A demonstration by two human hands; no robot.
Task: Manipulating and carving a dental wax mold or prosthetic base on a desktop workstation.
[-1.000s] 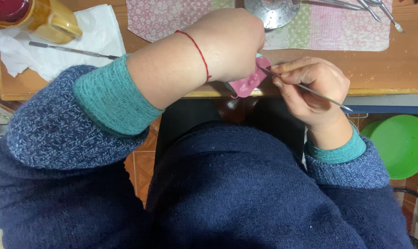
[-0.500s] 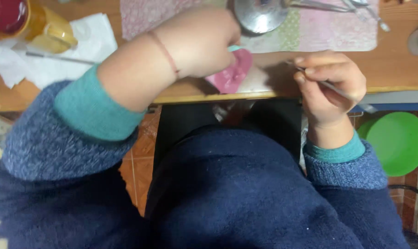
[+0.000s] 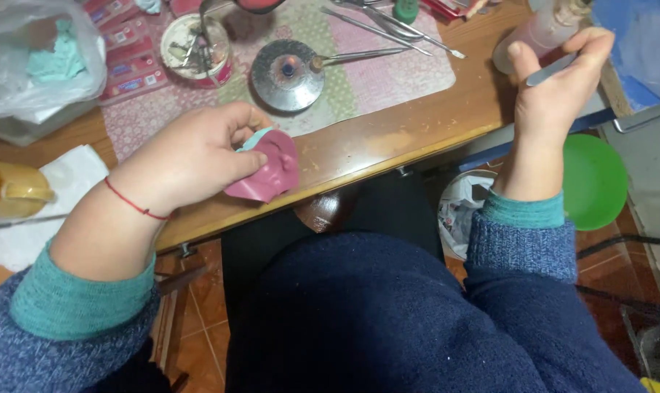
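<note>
Left hand (image 3: 192, 156) pinches the pink wax piece (image 3: 267, 169) between thumb and fingers, right at the near edge of the wooden table (image 3: 388, 142). Open table lies just beyond that grip. Right hand (image 3: 552, 94) clamps a thin metal tool (image 3: 552, 70), raised near the table's right end. Half a second ago the tool sat close beside the wax; now the hands are well apart.
</note>
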